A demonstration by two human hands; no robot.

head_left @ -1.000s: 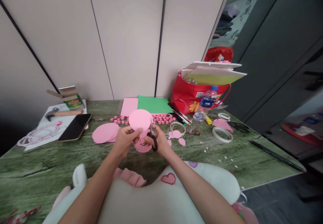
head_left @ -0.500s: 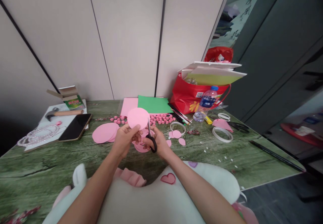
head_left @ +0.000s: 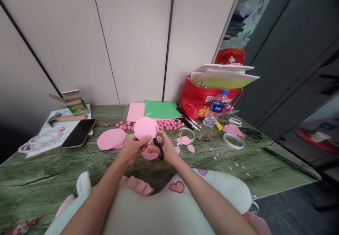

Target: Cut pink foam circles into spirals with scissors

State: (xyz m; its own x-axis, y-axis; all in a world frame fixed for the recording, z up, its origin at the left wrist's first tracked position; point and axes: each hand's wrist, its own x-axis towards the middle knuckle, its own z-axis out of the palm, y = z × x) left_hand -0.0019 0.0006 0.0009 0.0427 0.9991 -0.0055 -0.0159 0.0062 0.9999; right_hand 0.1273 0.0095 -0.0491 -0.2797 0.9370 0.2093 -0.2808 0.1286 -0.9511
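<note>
My left hand (head_left: 131, 147) pinches a pink paper disc (head_left: 145, 127) and holds it upright above the green table (head_left: 53, 164). My right hand (head_left: 166, 148) grips black-handled scissors (head_left: 158, 146), whose blades point up into the right edge of the disc. A thin curl of pink paper sticks up from the top of the disc. Under both hands lie pink paper offcuts (head_left: 149, 154). A stack of cut pink discs (head_left: 109, 139) lies just left of my left hand.
A phone (head_left: 79, 133), hammer (head_left: 66, 119), small box (head_left: 74, 102) and bead strings (head_left: 39, 140) lie at left. Pink (head_left: 135, 111) and green sheets (head_left: 161, 109), small pink pieces (head_left: 171, 123), tape rolls (head_left: 233, 140), a water bottle (head_left: 215, 109) and a red bag (head_left: 201, 99) sit behind and right. A white plush (head_left: 159, 206) fills my lap.
The disc has turned in my left hand and dropped slightly. The scissors have cut further along its edge, and a thin curl of paper now stands off the top.
</note>
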